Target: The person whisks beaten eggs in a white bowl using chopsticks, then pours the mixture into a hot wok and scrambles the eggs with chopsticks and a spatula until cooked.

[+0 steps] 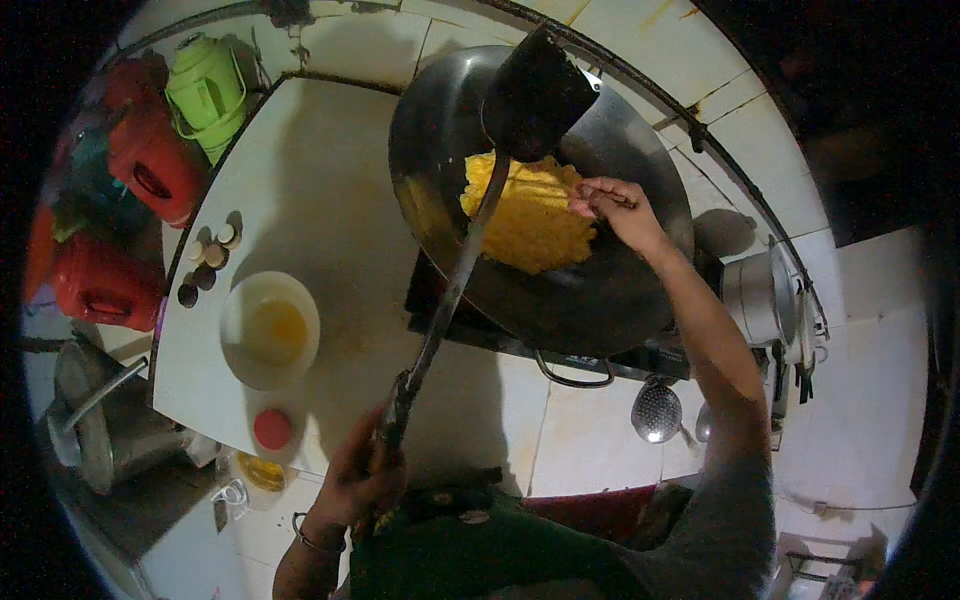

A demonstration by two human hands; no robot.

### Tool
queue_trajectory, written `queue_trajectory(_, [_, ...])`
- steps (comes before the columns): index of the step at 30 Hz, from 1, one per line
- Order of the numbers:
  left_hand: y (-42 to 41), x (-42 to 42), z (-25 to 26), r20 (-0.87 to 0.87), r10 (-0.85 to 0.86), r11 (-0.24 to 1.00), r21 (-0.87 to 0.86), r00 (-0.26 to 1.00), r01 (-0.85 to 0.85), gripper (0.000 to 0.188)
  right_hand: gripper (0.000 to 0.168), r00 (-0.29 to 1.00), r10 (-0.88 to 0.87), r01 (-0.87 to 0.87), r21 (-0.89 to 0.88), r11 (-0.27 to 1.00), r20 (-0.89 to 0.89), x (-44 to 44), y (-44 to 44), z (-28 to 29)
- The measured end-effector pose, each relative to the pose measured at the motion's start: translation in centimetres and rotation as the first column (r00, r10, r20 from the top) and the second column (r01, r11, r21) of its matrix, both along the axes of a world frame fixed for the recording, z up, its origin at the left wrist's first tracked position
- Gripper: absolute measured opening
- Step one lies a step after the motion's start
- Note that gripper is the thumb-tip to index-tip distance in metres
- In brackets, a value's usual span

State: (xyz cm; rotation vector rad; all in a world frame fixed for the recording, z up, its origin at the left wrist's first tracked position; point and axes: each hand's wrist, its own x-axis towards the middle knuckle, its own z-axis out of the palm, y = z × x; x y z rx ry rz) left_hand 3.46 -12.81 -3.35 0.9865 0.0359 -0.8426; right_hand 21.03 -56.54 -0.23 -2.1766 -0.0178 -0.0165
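Observation:
A wide metal wok rests on a black stove, and a yellow egg sheet lies spread in it. My left hand is closed round the handle of a long wok spatula, whose dark blade is raised over the far part of the wok. The spatula's shaft crosses in front of the egg's left side. At the egg's right edge, my right hand pinches something small and pinkish between its fingertips; I cannot tell what it is. The far edge of the egg looks uneven, perhaps folded.
On the white counter to the left stand a bowl with yellow residue and a red lid. Red jugs and a green thermos flask are beyond. A perforated ladle and a metal pot are at the right.

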Motion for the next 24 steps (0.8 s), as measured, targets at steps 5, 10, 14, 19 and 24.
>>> queue_trajectory(5, [0.2,-0.4,-0.4,-0.032,0.007,0.996,-0.085,0.999,-0.01,0.068,0.018,0.979,-0.162,0.172,0.079,0.982,-0.126,0.5,-2.0,2.1])
queue_trajectory(10, [0.9,-0.8,-0.5,-0.169,0.058,0.989,-0.124,0.984,-0.079,0.066,0.021,0.983,-0.089,0.129,0.261,0.957,-0.159,0.3,0.2,0.0])
queue_trajectory(14, [0.9,-1.5,-1.7,-0.124,0.02,0.981,-0.191,0.992,-0.043,0.067,0.02,0.963,-0.229,0.241,0.073,0.968,-0.141,-0.6,-1.9,3.1])
queue_trajectory(19, [1.0,-1.9,-0.8,-0.196,0.089,0.981,-0.152,0.977,-0.12,0.069,0.025,0.997,-0.067,0.068,0.038,0.997,-0.035,-0.1,1.1,-1.5])
queue_trajectory(24, [0.5,-2.1,1.5,-0.125,0.081,0.997,0.01,0.989,-0.081,0.068,0.024,0.973,-0.075,0.085,0.036,0.996,-0.218,-1.8,-4.2,4.2])
